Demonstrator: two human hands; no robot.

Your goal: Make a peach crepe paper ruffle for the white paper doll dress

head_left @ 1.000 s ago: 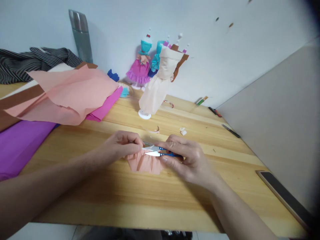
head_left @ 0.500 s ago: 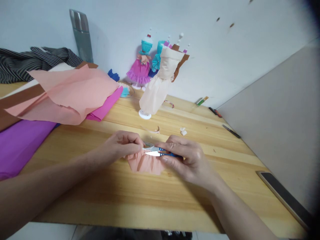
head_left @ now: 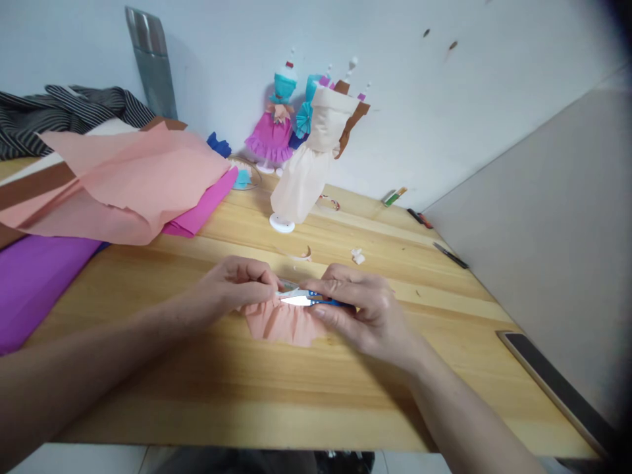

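Observation:
My left hand [head_left: 249, 282] pinches the upper left edge of a small peach piece of crepe paper [head_left: 284, 324], which is gathered into ruffles. In my right hand [head_left: 358, 299] is a pair of small blue-handled thread snips [head_left: 301, 298], held between thumb and fingers. Their blades point left along the gathered top edge, close to my left fingertips. Whether the blades touch the paper I cannot tell. The piece hangs just above or rests on the wooden table [head_left: 237, 401].
Behind my hands stands a dress form in a cream paper dress [head_left: 306, 174], with other dressed forms [head_left: 274, 131] at the wall. Coloured paper sheets [head_left: 133, 178] and a flask [head_left: 153, 72] are left. A phone [head_left: 548, 385] and a craft knife [head_left: 450, 255] lie right.
The view has shifted slightly, so everything sits a little farther left. Both hands keep their grip, and the snip blades appear somewhat closer together.

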